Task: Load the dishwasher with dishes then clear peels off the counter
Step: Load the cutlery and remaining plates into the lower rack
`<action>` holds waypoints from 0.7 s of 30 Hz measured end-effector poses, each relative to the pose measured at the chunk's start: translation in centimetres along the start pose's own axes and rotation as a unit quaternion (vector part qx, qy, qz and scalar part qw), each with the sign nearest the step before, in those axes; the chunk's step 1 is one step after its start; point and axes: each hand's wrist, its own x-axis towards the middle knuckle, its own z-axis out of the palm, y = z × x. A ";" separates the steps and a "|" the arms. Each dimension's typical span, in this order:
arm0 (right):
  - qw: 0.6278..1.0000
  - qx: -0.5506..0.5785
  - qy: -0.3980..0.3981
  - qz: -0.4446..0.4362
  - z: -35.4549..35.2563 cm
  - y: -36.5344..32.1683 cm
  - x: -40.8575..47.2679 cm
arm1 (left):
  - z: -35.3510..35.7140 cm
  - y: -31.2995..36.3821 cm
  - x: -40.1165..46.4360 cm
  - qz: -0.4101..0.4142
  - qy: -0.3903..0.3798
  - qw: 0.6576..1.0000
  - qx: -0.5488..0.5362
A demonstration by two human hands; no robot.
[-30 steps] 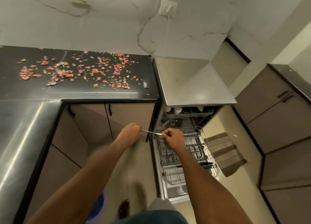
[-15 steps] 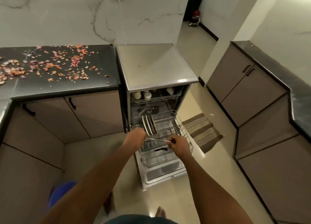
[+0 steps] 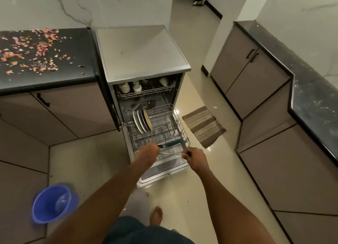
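So we're in the loading half of the job, peels not touched yet. Biggest thing first: the dishwasher [image 3: 144,60] sits at about 12 o'clock from the person, door down, lower rack [image 3: 175,126] pulled out over it. The dark surface [image 3: 78,42] runs off at 10 o'clock, and the peels [image 3: 34,49] are scattered all over its left part, well apart from anything going on. Inside, an upper rack [image 3: 146,91] holds a few cups, and a row of plates [image 3: 141,122] stands on edge at the rack's back left. A teal-handled utensil [image 3: 172,143] lies along the front of the rack at its 5 o'clock corner. A blue tub [image 3: 53,203] is on the floor at 8 o'clock. Then the small stuff: the left hand [image 3: 148,151] and right hand [image 3: 195,156] each pinch one end of a thin metal utensil [image 3: 171,153], probably a spoon or knife, too thin to tell, held level just over the rack's front edge. My guess is the next move is one hand letting go and the other dropping it into a free slot, and there's no obvious cutlery basket in view, so that takes some aiming.
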 end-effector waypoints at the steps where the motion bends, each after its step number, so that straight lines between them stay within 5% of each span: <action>1: 1.000 0.000 -0.002 0.001 -0.1 0.4 0.2 | 0.2 0.4 0.4 0.003 0.001 1.000 0.001; 21: 0.991 -0.099 -0.084 -0.037 -2.8 4.7 18.5 | 4.6 -0.2 16.0 -0.097 0.028 0.986 -0.133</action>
